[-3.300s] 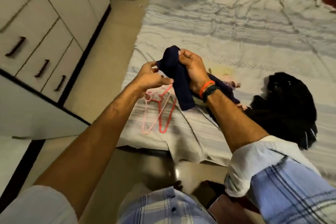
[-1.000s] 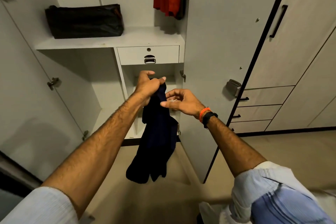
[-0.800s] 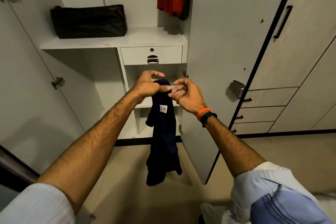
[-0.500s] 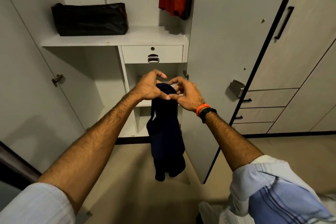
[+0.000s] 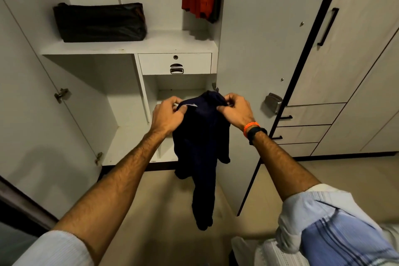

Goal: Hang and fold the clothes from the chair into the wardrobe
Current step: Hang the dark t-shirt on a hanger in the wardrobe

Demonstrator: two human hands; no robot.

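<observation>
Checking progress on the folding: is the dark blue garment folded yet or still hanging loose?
Hanging loose. Both hands pinch the top of the dark blue garment, and the rest dangles unfolded toward the floor.

We cannot read any words or numbers here. We see a small white tag (image 5: 192,105) on the top edge of the dark blue garment (image 5: 201,136), just beside the left hand (image 5: 167,114). The tag is too small and blurry for us to read. The drawer (image 5: 174,63) in the wardrobe has a round lock and a metal handle, but no writing on it.
</observation>
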